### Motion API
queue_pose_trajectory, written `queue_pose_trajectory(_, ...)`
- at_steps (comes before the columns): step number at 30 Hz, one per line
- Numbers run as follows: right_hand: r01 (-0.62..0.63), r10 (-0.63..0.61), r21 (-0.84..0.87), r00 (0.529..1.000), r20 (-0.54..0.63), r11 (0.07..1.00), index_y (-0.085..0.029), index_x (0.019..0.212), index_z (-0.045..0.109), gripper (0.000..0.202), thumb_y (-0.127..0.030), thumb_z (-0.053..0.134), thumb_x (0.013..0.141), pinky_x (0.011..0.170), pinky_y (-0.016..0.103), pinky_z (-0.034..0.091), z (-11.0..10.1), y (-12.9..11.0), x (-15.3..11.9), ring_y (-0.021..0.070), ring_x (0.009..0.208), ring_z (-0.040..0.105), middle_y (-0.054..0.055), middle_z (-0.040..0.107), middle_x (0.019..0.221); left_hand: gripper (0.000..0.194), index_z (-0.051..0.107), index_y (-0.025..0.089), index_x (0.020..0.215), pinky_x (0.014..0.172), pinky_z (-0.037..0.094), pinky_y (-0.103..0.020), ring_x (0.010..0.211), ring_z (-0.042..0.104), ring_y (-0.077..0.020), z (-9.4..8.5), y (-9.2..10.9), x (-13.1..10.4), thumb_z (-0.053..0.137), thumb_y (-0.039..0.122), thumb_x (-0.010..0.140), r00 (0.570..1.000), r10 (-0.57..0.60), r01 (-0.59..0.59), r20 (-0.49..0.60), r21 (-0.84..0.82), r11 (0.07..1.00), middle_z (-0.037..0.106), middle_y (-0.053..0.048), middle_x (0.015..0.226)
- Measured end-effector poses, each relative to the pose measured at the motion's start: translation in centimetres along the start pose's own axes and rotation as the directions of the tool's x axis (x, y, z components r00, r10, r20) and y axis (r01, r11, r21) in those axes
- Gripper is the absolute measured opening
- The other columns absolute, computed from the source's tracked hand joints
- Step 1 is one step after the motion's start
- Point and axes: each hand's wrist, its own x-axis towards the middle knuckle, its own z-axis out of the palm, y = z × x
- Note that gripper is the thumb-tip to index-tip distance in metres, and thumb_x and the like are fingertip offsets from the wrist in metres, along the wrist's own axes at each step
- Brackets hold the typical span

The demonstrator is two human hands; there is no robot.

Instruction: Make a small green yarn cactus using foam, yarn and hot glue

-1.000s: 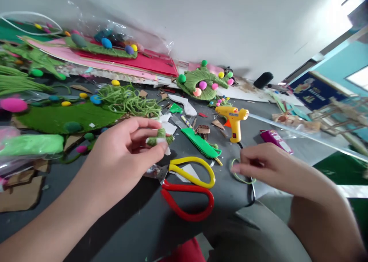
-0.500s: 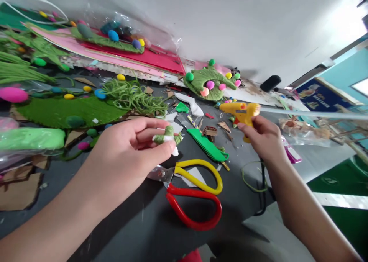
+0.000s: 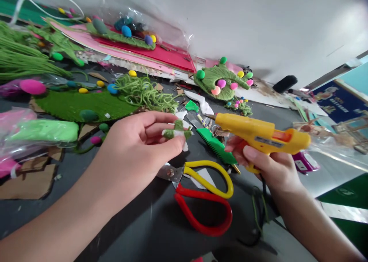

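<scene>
Between the thumb and fingers of my left hand [image 3: 138, 143] is a small piece wrapped in green yarn [image 3: 178, 128], with some white showing on it. My right hand [image 3: 267, 164] grips a yellow hot glue gun [image 3: 253, 131] by its handle. Its metal nozzle points left toward the wrapped piece, with a gap between them. Below my left hand, scissors [image 3: 207, 195] with one yellow and one red handle lie on the dark table, their blades partly hidden by that hand. A green comb-like plastic piece [image 3: 211, 141] lies behind the glue gun.
Left of my hands are a green oval mat [image 3: 86, 105], tangled green yarn [image 3: 146, 91], a bagged light green pack [image 3: 46, 131] and cardboard pieces [image 3: 28, 181]. A yarn-wrapped shape with pompoms [image 3: 214, 82] lies near the wall. A black cable [image 3: 263, 204] hangs below my right hand.
The glue gun has come nearer and turned side-on, its nozzle now closer to the wrapped piece. My left hand keeps its hold. The whole view has shifted slightly.
</scene>
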Motion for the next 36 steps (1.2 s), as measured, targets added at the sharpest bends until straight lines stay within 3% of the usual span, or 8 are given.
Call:
queue_pose_trajectory(4, 0.058, -0.061, 0.027, 0.993, 0.101, 0.998, -0.023, 0.096, 0.07, 0.018, -0.039, 0.062, 0.099, 0.05, 0.03, 0.05, 0.3, 0.5, -0.5, 0.0177, 0.066, 0.062, 0.008, 0.071, 0.09, 0.034, 0.076, 0.026, 0.1, 0.051, 0.06, -0.023, 0.071, 0.074, -0.0204, 0.2, 0.0, 0.1, 0.087, 0.031, 0.068, 0.998, 0.053, -0.053, -0.013, -0.014, 0.998, 0.077, 0.0, 0.079)
queue_pose_trajectory(10, 0.147, -0.146, 0.012, 0.965, 0.218, 0.989, -0.028, 0.097, 0.069, 0.006, -0.031, 0.064, 0.098, 0.059, 0.031, 0.053, 0.4, 1.0, -0.6, 0.0174, 0.07, 0.062, 0.002, 0.066, 0.082, 0.032, 0.074, 0.025, 0.102, 0.053, 0.057, -0.022, 0.065, 0.069, -0.0145, 0.3, 0.3, -0.1, 0.084, 0.028, 0.072, 0.999, 0.035, -0.035, -0.016, -0.009, 0.999, 0.073, 0.004, 0.076)
queue_pose_trajectory(22, 0.195, -0.162, -0.121, 0.957, 0.24, 0.973, -0.029, 0.094, 0.066, 0.003, -0.028, 0.065, 0.097, 0.066, 0.031, 0.056, 0.7, 0.8, -0.6, 0.017, 0.07, 0.062, 0.0, 0.067, 0.079, 0.038, 0.076, 0.029, 0.105, 0.046, 0.059, -0.023, 0.066, 0.075, -0.0212, -0.2, -0.7, 0.6, 0.087, 0.038, 0.07, 0.996, 0.081, -0.083, 0.049, 0.056, 0.995, 0.077, 0.002, 0.08)
queue_pose_trajectory(36, 0.203, -0.152, -0.188, 0.955, 0.253, 0.961, -0.034, 0.099, 0.068, 0.005, -0.029, 0.064, 0.098, 0.065, 0.026, 0.054, 0.4, 0.7, -0.7, 0.0152, 0.074, 0.065, -0.004, 0.07, 0.083, 0.042, 0.076, 0.03, 0.108, 0.044, 0.058, -0.022, 0.064, 0.075, -0.0207, -0.4, -0.9, 0.4, 0.088, 0.04, 0.069, 0.996, 0.073, -0.076, 0.049, 0.063, 0.995, 0.078, 0.0, 0.083)
